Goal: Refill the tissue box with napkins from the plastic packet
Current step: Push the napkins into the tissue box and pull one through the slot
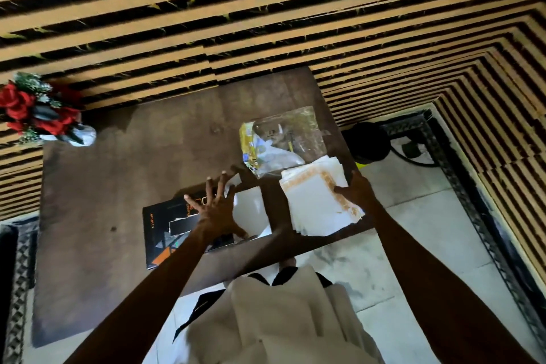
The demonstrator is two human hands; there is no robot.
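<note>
The tissue box (pixel 165 230), dark with orange print, lies flat near the front edge of the bench (pixel 118 162), with white napkins showing at its right end. The left hand (pixel 217 210) rests on that end with fingers spread wide, pressing down rather than gripping anything. Just to the right, a fanned stack of napkins (pixel 316 204) with an orange border lies at the bench's front right corner; the right hand (pixel 356 190) is closed on its far edge, thumb on top. Behind the stack sits the plastic packet (pixel 280 139), which looks nearly emptied. A vase of red flowers (pixel 44 112) stands well apart at the far left. The step seems to be loading: next the stack likely needs squaring up and sliding into the box while the left hand steadies it.
</note>
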